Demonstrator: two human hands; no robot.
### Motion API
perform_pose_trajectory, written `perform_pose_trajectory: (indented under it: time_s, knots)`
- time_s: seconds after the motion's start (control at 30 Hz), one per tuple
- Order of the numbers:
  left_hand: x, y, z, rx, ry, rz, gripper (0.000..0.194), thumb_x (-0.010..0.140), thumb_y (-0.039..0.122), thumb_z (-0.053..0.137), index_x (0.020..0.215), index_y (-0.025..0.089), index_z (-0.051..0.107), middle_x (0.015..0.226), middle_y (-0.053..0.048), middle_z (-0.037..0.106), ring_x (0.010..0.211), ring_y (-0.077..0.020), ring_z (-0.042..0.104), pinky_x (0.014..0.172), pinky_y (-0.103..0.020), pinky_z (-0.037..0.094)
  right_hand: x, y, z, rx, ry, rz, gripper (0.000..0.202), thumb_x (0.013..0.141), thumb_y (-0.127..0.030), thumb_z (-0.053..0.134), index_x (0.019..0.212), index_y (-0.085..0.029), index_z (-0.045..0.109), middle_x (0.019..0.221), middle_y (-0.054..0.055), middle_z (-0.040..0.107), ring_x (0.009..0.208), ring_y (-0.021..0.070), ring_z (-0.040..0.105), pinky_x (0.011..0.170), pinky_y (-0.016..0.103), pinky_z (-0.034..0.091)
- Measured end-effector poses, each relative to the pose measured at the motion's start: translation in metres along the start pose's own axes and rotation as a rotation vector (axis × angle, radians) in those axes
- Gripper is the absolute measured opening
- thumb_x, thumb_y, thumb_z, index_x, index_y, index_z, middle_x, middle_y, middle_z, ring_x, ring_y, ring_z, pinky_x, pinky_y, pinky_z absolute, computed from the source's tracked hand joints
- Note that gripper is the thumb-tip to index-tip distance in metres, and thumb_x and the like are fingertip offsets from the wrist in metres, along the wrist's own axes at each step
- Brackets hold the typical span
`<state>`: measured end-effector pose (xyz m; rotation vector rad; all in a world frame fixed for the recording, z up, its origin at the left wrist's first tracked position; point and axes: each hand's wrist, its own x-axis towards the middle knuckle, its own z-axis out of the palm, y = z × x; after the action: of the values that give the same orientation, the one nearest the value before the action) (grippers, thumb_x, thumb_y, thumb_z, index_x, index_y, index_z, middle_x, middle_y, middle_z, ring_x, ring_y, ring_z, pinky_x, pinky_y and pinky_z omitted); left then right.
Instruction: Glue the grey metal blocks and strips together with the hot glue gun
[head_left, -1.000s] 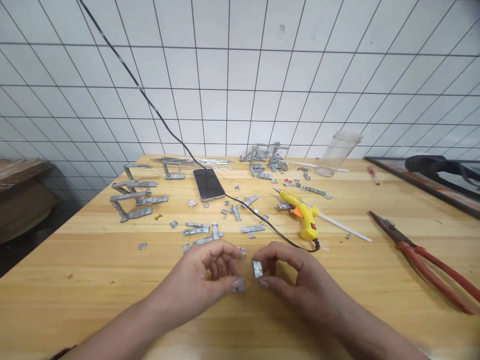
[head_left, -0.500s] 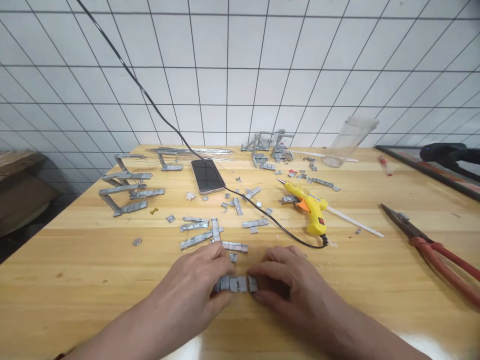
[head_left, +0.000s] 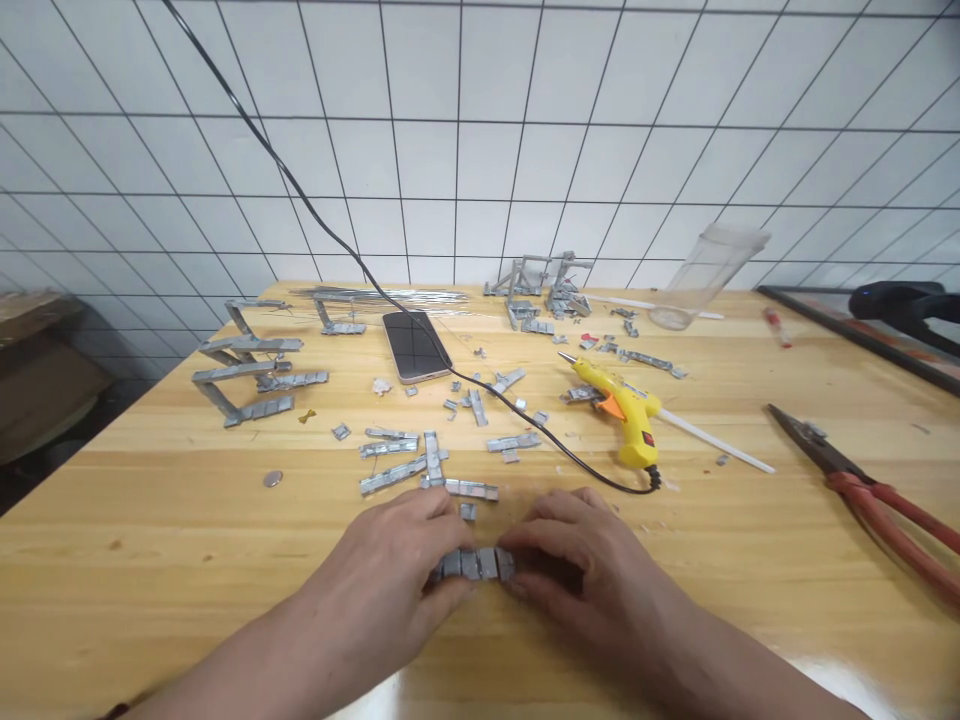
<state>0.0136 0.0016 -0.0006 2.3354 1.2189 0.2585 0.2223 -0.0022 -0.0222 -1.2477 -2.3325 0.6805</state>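
The left hand (head_left: 409, 560) has a narrow pinch on a segmented grey metal strip (head_left: 469, 564), thumb on the near side and fingers on the far side, covering its left end; the right hand (head_left: 577, 565) pinches a small metal segment (head_left: 505, 565) just as narrowly, at the strip's right end; strip and segment lie in line between the two hands, low over the wooden tabletop (head_left: 247, 600), though whether they touch I cannot tell.

Just beyond the grip sits a small metal square (head_left: 468, 512); behind that, a flat metal strip (head_left: 472, 490) lies crosswise, with more strips farther to the left; left of the grip is a round silver disc (head_left: 273, 479), and beyond it stand bent metal brackets (head_left: 259, 408).

Far beyond the grip lies a smartphone (head_left: 416, 347), a black cord (head_left: 551, 440) crossing it in this view; beyond and right of the grip is a yellow hot glue gun (head_left: 636, 430), a white glue stick (head_left: 716, 441) at its rear; well to the right rest red-handled pliers (head_left: 855, 485).
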Motion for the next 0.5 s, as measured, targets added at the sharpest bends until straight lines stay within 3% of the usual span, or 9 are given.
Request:
perform_pose_trajectory:
  time_s: [0.5]
  knots:
    - [0.001,0.0017,0.0016,-0.044,0.026,0.007,0.013,0.081,0.023,0.058,0.092,0.024,0.065,0.088,-0.002,0.059,0.085,-0.019,0.055,0.071,-0.029,0.043,0.0012,-0.0023,0.0007,-0.009,0.009,0.009,0.01,0.078,-0.014,0.065,0.084,-0.022,0.069,0.077,0.002,0.067,0.076,0.0204,0.059,0.068,0.033,0.037]
